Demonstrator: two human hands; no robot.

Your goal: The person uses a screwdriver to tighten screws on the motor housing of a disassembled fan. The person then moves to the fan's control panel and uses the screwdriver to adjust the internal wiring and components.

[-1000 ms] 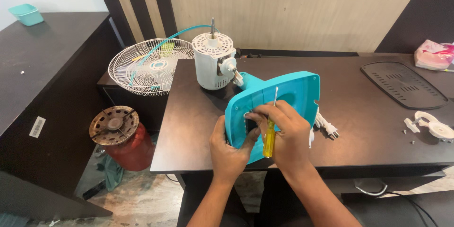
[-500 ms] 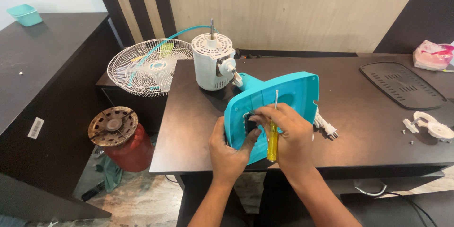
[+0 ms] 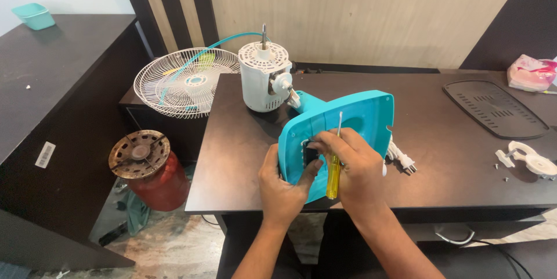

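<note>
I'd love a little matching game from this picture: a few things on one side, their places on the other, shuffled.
Things:
1. yellow-handled screwdriver
2. white wire fan grille
3. black perforated plastic panel
4. small teal plastic tub

Places:
A. far left, on the dark cabinet
B. in the right hand
C. right part of the dark table
D. left of the white motor housing

Pairs: 1-B, 2-D, 3-C, 4-A

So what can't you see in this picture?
Head view only:
- The opening in the teal fan base: fingers of the left hand and right hand cover it.
- Small screws on the table: too tiny.
- White plastic part: cut off by the right edge.
</note>
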